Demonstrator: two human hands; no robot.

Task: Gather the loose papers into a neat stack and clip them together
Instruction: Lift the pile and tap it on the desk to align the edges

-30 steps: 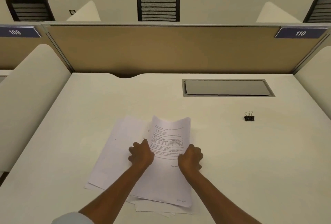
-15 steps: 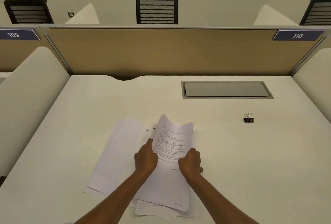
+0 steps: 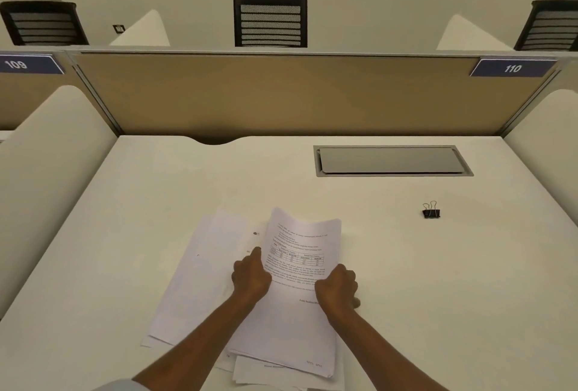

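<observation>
Head view: loose papers (image 3: 194,290) were fanned at the left, under the printed sheet (image 3: 301,253), whose side edges were gripped by the curled left hand (image 3: 250,276) and right hand (image 3: 337,286). Creasing could be caused by a harder squeeze. The binder clip (image 3: 431,211) was lying well right on the pale desk (image 3: 140,203); a tan partition (image 3: 281,93) was labelled 109 and 110.

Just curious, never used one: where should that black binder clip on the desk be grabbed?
On the binder clip, probably the two wire handles, pinched from above: they stick out clear of the low black body. The right hand is nearer.
</observation>
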